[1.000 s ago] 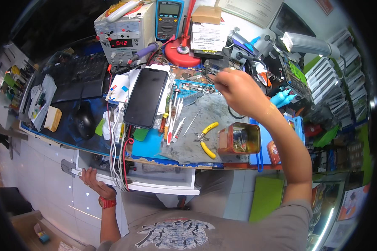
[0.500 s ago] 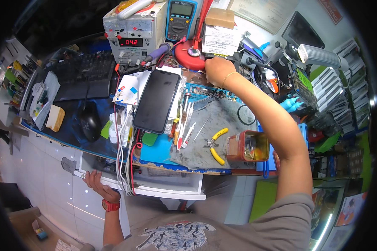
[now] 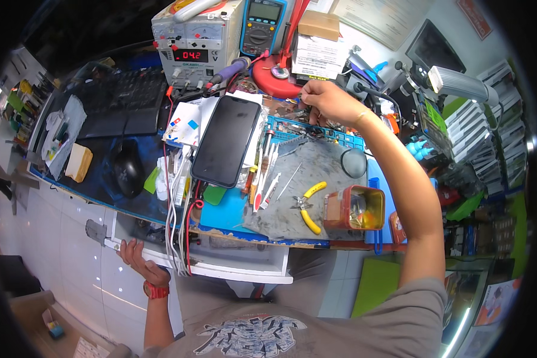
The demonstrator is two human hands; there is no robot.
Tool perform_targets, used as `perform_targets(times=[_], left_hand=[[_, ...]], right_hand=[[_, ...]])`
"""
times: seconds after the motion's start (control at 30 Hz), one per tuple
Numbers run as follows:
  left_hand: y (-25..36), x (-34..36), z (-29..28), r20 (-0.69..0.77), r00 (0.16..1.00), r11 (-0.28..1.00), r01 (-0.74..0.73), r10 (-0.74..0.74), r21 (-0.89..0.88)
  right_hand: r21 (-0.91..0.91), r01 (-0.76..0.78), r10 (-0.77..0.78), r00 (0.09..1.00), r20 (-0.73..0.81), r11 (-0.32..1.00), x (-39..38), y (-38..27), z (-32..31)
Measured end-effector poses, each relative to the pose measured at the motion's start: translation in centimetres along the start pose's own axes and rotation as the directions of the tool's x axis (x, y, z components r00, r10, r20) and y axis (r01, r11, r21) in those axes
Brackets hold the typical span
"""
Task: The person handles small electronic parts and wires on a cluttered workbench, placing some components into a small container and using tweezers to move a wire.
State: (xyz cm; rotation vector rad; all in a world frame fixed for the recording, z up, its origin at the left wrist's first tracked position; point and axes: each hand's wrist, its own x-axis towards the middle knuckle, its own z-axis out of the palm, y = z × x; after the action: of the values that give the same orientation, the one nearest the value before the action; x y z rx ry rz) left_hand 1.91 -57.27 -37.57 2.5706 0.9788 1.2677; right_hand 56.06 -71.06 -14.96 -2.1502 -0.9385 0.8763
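My right hand (image 3: 331, 102) reaches over the clutter at the back of the bench, beside the red round lamp base (image 3: 274, 80). Its fingers are bent down and drawn together above small loose parts. Whatever may be between the fingertips is too small to make out. Below it runs a blue parts tray (image 3: 355, 141) along the back of the grey work mat (image 3: 286, 221). Low on the left, my left hand (image 3: 142, 261) rests at the front edge of the pulled-out white drawer (image 3: 221, 273), its fingers stretched out and holding nothing visible.
A black smartphone (image 3: 227, 142) lies left of the mat near tweezers and brushes. Yellow-handled cutters (image 3: 309, 209) and a square tin (image 3: 355, 209) stand nearer. White and red cables (image 3: 179, 238) hang over the drawer. A power supply (image 3: 191, 56) and multimeter (image 3: 259, 30) stand behind.
My right hand has drawn back slightly to the right, and its bent fingers now show. My left hand stays at the drawer edge. The view has shifted a little.
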Motion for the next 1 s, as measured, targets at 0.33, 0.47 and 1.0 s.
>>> perform_targets(times=[0.33, 0.47, 1.0], left_hand=[[0.0, 0.0, 0.1, -0.004, 1.000, 1.000, 0.002, -0.002, 0.000], [0.1, 0.2, 0.0, 0.001, 1.000, 1.000, -0.013, 0.013, 0.015], [0.0, -0.1, 0.1, 0.003, 1.000, 1.000, -0.003, 0.003, 0.004]], right_hand=[[0.459, -0.071, 0.022, 0.994, 0.111, 0.885, -0.4, 1.4, -0.8], [0.333, -0.004, 0.009, 1.000, -0.013, 0.943, 0.6, 0.0, 0.8], [-0.459, 0.241, -0.324, 0.939, -0.111, 0.855, 8.8, -4.3, 6.8]])
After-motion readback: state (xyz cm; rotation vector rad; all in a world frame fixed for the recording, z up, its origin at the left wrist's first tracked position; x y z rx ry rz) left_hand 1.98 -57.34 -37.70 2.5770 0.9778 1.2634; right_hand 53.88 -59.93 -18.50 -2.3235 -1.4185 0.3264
